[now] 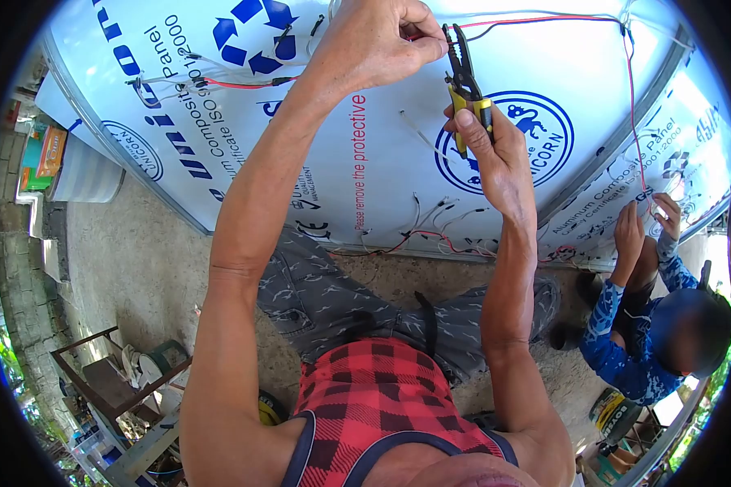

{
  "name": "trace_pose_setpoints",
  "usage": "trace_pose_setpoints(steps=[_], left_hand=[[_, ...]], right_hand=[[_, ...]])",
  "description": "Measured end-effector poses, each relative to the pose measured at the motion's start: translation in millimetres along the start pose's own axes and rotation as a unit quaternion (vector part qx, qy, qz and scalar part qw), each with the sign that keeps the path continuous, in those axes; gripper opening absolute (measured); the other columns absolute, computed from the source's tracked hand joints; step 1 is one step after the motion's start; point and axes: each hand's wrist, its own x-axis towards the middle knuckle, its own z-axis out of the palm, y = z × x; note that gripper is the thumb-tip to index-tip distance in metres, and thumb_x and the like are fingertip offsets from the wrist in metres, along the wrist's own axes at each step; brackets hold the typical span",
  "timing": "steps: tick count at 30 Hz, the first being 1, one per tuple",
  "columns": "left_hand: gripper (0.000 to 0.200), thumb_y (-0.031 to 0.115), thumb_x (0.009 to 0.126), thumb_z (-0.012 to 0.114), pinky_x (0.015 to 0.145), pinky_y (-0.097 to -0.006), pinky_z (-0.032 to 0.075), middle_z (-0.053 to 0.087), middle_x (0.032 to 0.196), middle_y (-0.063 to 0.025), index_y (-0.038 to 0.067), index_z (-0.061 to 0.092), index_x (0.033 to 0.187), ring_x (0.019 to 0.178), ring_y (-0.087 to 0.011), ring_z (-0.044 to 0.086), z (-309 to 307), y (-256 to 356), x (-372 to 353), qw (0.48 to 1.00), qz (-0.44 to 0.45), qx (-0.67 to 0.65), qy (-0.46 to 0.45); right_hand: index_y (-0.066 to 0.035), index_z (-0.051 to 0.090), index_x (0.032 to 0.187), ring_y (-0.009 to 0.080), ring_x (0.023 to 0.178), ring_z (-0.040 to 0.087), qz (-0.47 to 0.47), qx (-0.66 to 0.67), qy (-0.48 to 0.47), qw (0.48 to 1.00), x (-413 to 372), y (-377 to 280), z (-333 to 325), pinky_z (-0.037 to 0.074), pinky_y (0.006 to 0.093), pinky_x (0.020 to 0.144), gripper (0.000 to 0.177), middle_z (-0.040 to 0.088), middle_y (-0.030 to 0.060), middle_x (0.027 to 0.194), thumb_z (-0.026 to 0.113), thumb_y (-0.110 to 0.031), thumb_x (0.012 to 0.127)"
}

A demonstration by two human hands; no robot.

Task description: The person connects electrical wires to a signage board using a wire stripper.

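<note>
In my right hand (495,146) is a pair of wire strippers (463,85) with yellow-and-black handles, jaws pointing up. Their tips are right beside the fingertips of my left hand (390,45), which pinches a thin red and black wire (503,23). From there the wire runs right along the top of the white composite panel (365,154). The panel stands in front of me and carries blue and red print. Another red wire piece (240,84) with a dark joint crosses it left of my left forearm.
Several loose wires (430,231) hang along the panel's lower edge. At the right, another person in a blue patterned sleeve (605,325) handles a red wire at the panel. A metal-framed stand (122,390) with items is at lower left, and a bucket (89,174) stands farther up.
</note>
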Motion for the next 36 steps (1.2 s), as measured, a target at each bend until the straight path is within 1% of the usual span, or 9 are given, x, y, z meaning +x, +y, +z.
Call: trace_pose_setpoints(steps=[11,16,19,21,24,27,30,32,36], left_hand=[[0.017,0.011,0.081,0.076,0.052,-0.0289,0.046,0.072,0.066,-0.0124,-0.005,0.075,0.083,0.054,-0.0129,0.062,2,-2,3,1.000,-0.019,0.004,0.003],[0.018,0.013,0.081,0.076,0.051,-0.0293,0.045,0.071,0.065,-0.0120,-0.005,0.075,0.082,0.054,-0.0121,0.061,4,-5,4,1.000,-0.009,-0.023,0.015],[0.019,0.013,0.081,0.076,0.050,-0.0297,0.044,0.068,0.061,-0.0094,-0.005,0.074,0.080,0.052,-0.0115,0.057,-1,3,5,0.999,-0.038,-0.032,-0.001],[0.017,0.011,0.085,0.074,0.050,-0.0295,0.042,0.065,0.060,-0.0072,-0.006,0.073,0.081,0.052,-0.0110,0.055,-4,7,6,0.997,-0.056,-0.016,-0.048],[0.015,0.009,0.089,0.073,0.050,-0.0284,0.041,0.065,0.062,-0.0054,-0.005,0.073,0.084,0.054,-0.0101,0.054,-3,4,7,0.996,-0.042,-0.054,-0.062],[0.012,0.007,0.091,0.072,0.051,-0.0263,0.040,0.065,0.065,-0.0042,-0.004,0.074,0.087,0.055,-0.0084,0.053,-3,2,8,0.990,-0.067,-0.099,-0.078],[0.010,0.005,0.090,0.072,0.050,-0.0249,0.039,0.065,0.065,-0.0029,-0.003,0.075,0.087,0.055,-0.0070,0.051,-3,0,8,0.988,-0.056,-0.130,-0.070],[0.009,0.005,0.091,0.072,0.050,-0.0245,0.039,0.065,0.065,-0.0027,-0.003,0.075,0.088,0.054,-0.0068,0.051,-3,-2,9,0.986,-0.054,-0.141,-0.068],[0.008,0.005,0.091,0.073,0.049,-0.0236,0.038,0.064,0.065,-0.0025,-0.002,0.076,0.090,0.055,-0.0068,0.051,-7,-2,8,0.980,-0.083,-0.168,-0.073]], right_hand=[[0.002,0.056,0.086,0.0179,0.058,0.048,-0.019,-0.059,0.008,0.998,3,-4,3,0.039,0.0378,0.054,0.049,0.052,0.0089,0.070,0.055,-0.043,0.104],[0.001,0.053,0.084,0.0185,0.056,0.049,-0.019,-0.087,0.009,0.996,4,-10,4,0.039,0.0374,0.052,0.045,0.052,0.0100,0.069,0.054,-0.038,0.106],[0.001,0.052,0.084,0.0181,0.054,0.049,-0.021,-0.102,0.013,0.994,4,-10,5,0.039,0.0365,0.050,0.042,0.052,0.0100,0.068,0.055,-0.035,0.106],[0.000,0.052,0.084,0.0177,0.054,0.049,-0.032,-0.105,0.019,0.994,3,-9,6,0.039,0.0361,0.049,0.041,0.052,0.0099,0.068,0.055,-0.034,0.106],[-0.001,0.052,0.084,0.0163,0.052,0.048,-0.047,-0.123,0.035,0.991,3,-11,7,0.039,0.0361,0.049,0.040,0.052,0.0088,0.065,0.055,-0.034,0.106],[-0.002,0.053,0.084,0.0143,0.051,0.047,-0.037,-0.100,0.033,0.994,2,-9,6,0.038,0.0340,0.048,0.039,0.052,0.0066,0.062,0.055,-0.034,0.106],[-0.002,0.057,0.086,0.0123,0.050,0.048,-0.029,-0.018,0.038,0.999,1,-3,8,0.037,0.0303,0.047,0.041,0.054,0.0040,0.062,0.056,-0.038,0.105],[-0.001,0.062,0.089,0.0116,0.054,0.051,-0.018,0.079,0.021,0.997,1,-4,8,0.038,0.0274,0.050,0.046,0.057,0.0032,0.063,0.056,-0.044,0.104],[-0.001,0.064,0.091,0.0125,0.060,0.056,-0.002,0.120,0.004,0.993,1,-7,8,0.042,0.0271,0.053,0.049,0.060,0.0047,0.068,0.055,-0.048,0.103]])
